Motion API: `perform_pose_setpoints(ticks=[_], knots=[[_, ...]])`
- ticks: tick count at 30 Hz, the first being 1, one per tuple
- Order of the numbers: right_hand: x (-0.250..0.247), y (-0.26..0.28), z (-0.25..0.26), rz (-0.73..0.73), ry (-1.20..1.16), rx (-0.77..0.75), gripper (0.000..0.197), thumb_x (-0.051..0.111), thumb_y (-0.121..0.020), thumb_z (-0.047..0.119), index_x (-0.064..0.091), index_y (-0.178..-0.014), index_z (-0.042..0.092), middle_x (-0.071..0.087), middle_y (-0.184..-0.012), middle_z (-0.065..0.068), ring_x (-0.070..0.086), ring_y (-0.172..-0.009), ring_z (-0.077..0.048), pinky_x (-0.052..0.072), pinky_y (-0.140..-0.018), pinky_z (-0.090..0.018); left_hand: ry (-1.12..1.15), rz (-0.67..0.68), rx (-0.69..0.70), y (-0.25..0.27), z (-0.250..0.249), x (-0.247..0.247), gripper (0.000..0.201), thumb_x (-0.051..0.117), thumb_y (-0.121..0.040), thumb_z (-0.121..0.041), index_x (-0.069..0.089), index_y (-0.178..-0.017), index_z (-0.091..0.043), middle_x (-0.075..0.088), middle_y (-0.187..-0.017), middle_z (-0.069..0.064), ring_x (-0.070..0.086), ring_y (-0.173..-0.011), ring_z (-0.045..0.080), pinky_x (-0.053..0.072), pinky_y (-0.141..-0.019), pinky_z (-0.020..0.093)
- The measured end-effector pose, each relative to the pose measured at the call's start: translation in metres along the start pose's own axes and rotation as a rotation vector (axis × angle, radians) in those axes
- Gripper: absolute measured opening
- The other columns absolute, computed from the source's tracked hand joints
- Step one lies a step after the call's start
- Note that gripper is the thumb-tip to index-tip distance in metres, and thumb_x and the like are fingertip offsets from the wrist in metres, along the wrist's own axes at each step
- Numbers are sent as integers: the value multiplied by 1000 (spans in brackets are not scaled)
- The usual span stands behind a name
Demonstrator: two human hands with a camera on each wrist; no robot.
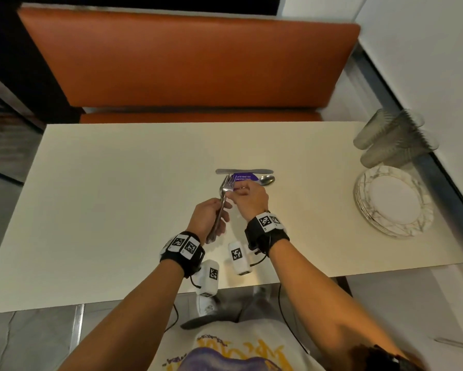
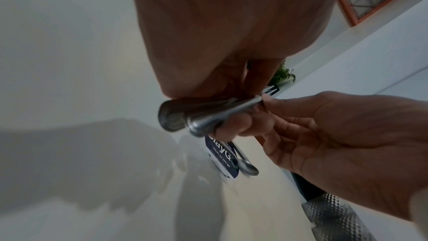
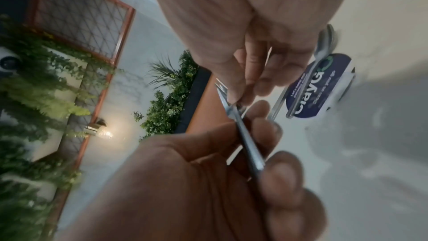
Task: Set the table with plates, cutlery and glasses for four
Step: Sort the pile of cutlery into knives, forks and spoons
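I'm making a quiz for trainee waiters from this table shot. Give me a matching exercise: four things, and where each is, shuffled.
Things:
1. forks
2. knife
3. plates
4. glasses

Places:
A. stacked near the table's right edge
B. lying flat just beyond the purple card
C. held in the left hand
D. far right corner, lying on their sides

Pairs: 1-C, 2-B, 3-A, 4-D

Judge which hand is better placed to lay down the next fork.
Right. The right hand already pinches the forks near their tines, while the left hand grips the bundle's handles, so it likely draws one out.
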State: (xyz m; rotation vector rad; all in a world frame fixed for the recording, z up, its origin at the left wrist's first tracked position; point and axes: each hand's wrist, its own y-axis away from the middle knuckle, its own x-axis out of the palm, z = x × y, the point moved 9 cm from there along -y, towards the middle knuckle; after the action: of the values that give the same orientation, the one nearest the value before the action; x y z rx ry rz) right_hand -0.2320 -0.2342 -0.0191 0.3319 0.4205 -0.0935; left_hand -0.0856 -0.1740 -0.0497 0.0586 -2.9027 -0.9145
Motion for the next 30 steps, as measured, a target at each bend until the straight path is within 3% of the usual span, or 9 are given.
perform_pose_setpoints(ticks=[2,4,10,13,18,22,24,27,30], knots=[[-5,-1,3,-9,68,-45,27,86,-74,33,74,-92,17,69,-78,13,63,-73,1,48,-71,-16,56,18,-6,-2,0,3,37,37,-106,-19,69,-99,-3,55,-67,10,43,-45,21,31,-45,27],[-8,-2,2,-1,68,-36,28,86,-75,32,73,-93,16,68,-77,13,62,-72,3,48,-71,-16,57,31,-20,-3,0,5,36,37,-105,-19,68,-96,-5,48,-63,5,35,-44,17,26,-44,26],[-16,-8,4,13,51,-101,29,64,-89,28,67,-118,32,73,-101,5,70,-90,-17,56,-90,-35,-1,28,-70,-6,2,6,31,41,-100,-18,69,-94,-4,40,-59,1,25,-46,15,17,-45,25],[-19,-10,13,74,85,-188,31,62,-92,18,70,-120,27,75,-102,1,71,-86,-18,57,-87,-34,8,47,-103,-5,4,11,32,43,-100,-18,71,-93,-4,41,-58,1,27,-44,15,19,-45,26],[-24,-20,22,133,207,-281,20,64,-91,13,75,-108,16,76,-87,-3,72,-77,-20,59,-79,-39,22,69,-147,-11,6,21,31,45,-98,-16,71,-96,-1,42,-58,2,30,-43,17,21,-44,27],[-37,-37,10,103,227,-228,11,68,-88,11,75,-96,15,76,-81,-5,72,-74,-21,59,-80,-42,-82,85,-143,-22,2,33,33,45,-99,-18,73,-103,0,45,-61,1,34,-47,16,24,-43,26],[-46,-48,-2,75,226,-182,10,68,-86,13,75,-91,17,76,-79,-1,73,-71,-18,60,-79,-41,-262,68,-73,-30,-8,37,26,51,-99,-16,72,-105,-3,54,-67,2,45,-49,17,34,-42,24],[-66,-65,-29,17,192,-72,12,67,-85,16,77,-92,18,75,-76,1,73,-67,-17,62,-76,-42,-572,21,80,-47,-16,38,10,66,-92,-17,67,-102,-18,71,-83,0,65,-68,18,50,-64,26],[-87,-78,-62,-30,73,115,14,68,-86,15,76,-97,15,76,-75,-1,72,-63,-15,63,-70,-35,-674,-85,189,-62,-19,32,16,73,-86,-10,67,-95,-22,70,-84,-6,64,-76,11,46,-68,16]])
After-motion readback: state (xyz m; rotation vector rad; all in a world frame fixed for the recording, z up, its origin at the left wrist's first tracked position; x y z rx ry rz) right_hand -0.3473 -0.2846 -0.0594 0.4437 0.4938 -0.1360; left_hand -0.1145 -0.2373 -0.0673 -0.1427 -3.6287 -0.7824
